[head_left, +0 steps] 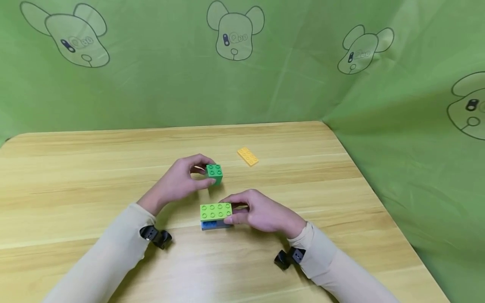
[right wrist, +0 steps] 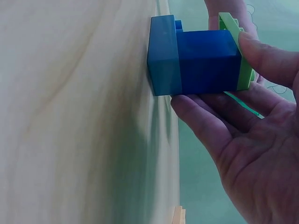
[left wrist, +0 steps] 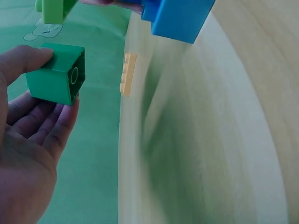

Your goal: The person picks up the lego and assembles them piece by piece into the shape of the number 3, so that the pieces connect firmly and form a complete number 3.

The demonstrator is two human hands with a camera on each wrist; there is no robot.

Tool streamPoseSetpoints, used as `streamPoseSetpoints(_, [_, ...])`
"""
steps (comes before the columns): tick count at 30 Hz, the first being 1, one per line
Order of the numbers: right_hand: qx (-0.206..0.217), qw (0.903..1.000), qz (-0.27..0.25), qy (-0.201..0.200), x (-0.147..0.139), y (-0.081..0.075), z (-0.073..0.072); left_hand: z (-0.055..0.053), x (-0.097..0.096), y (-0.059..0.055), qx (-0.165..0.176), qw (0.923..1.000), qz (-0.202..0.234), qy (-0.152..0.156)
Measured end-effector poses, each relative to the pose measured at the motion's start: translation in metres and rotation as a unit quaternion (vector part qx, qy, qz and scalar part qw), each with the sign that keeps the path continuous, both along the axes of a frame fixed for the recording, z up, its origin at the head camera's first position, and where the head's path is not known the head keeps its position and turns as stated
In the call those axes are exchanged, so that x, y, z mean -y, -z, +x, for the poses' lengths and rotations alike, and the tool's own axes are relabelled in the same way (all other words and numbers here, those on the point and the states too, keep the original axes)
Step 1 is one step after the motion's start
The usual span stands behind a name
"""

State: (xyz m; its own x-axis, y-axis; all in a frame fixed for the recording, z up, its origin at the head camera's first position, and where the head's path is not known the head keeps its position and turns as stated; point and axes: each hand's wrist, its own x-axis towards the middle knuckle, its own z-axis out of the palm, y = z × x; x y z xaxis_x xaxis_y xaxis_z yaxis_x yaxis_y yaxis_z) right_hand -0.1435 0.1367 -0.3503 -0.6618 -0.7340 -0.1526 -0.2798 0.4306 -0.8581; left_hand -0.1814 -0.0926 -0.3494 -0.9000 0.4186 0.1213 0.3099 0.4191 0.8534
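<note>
My left hand (head_left: pixel 178 179) pinches a green square brick (head_left: pixel 214 170) between thumb and fingers, above the table. Its studs face up in the head view, and its hollow underside shows in the left wrist view. My right hand (head_left: pixel 265 212) grips a small stack of bricks from the right. On top of the stack is a lime green plate (head_left: pixel 215 212) with two rows of studs. Beneath it sits a dark blue brick (right wrist: pixel 208 60), joined to a longer, lighter blue brick (right wrist: pixel 163 56) at the bottom. The lime plate overhangs the dark blue brick on one side.
A flat orange-yellow plate (head_left: pixel 248 156) with studs lies on the wooden table (head_left: pixel 94 176), beyond both hands. Green cloth (head_left: pixel 163 84) with printed bear heads hangs behind the table and along its right side. A small black device is strapped on each wrist.
</note>
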Motion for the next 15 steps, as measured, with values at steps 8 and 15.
streamPoseSetpoints(8, [0.002,0.9999,-0.010,-0.002,-0.0007,0.0010,-0.0002,0.0044,-0.0012,-0.0005,-0.006,0.9997,0.019,0.014])
streamPoseSetpoints(15, [0.013,0.9998,-0.017,0.003,-0.0004,0.0005,0.0006,0.0075,-0.0029,0.0013,-0.018,0.9986,0.046,0.016])
